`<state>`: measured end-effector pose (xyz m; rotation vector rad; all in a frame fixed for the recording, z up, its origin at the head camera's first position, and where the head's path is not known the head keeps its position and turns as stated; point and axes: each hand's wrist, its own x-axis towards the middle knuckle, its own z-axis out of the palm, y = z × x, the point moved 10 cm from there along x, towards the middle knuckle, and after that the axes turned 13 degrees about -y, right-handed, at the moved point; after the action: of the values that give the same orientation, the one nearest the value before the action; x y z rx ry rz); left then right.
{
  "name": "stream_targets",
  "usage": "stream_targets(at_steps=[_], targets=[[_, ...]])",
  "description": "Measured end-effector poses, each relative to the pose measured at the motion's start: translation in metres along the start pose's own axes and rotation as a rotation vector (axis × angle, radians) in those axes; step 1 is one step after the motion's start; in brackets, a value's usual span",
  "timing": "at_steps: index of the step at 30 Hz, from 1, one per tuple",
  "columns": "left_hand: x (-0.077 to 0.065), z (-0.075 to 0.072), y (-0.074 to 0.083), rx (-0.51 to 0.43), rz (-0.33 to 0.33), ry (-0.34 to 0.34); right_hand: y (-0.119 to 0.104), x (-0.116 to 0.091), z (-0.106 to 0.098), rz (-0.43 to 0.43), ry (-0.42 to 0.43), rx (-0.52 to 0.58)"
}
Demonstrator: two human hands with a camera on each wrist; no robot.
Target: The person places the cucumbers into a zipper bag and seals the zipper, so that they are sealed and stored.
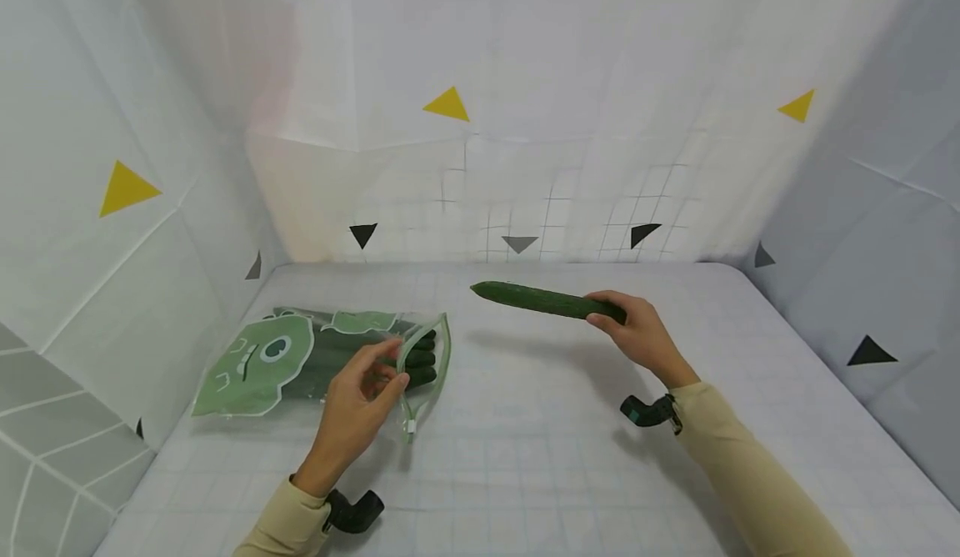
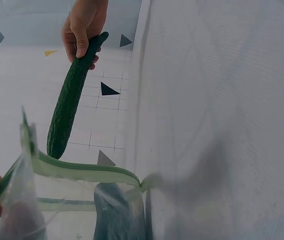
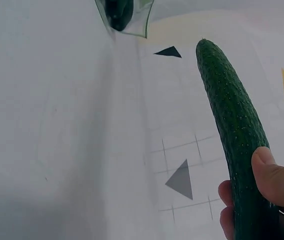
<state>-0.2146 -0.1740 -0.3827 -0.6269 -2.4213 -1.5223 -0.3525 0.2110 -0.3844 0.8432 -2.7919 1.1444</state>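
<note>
My right hand (image 1: 637,336) grips a long green cucumber (image 1: 536,298) by its right end, held above the table with its tip pointing left. With thumb and fingers, my left hand (image 1: 362,398) pinches the rim of a clear zip bag (image 1: 318,365) printed with a green cartoon face. The bag lies on its side, and its mouth, edged by a green zip strip, gapes toward the right. Several cucumbers (image 1: 422,358) lie inside, their ends showing at the mouth. In the left wrist view the held cucumber (image 2: 69,105) stands beyond the bag's opening (image 2: 92,172).
A white table (image 1: 540,465) with a faint grid spreads under both hands. White sheet walls (image 1: 570,65) with yellow and black triangles rise at the back and sides. A small white slider (image 1: 410,427) sits at the near corner of the zip strip.
</note>
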Motion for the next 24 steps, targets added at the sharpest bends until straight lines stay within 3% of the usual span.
stream_targets(at_steps=[10, 24], targets=[[-0.002, 0.0, 0.0, 0.017, -0.011, -0.005, -0.011, -0.016, 0.018, 0.008, -0.044, 0.02], [-0.001, 0.0, -0.001, 0.018, -0.01, -0.001, -0.03, -0.019, 0.047, -0.05, -0.091, 0.079]])
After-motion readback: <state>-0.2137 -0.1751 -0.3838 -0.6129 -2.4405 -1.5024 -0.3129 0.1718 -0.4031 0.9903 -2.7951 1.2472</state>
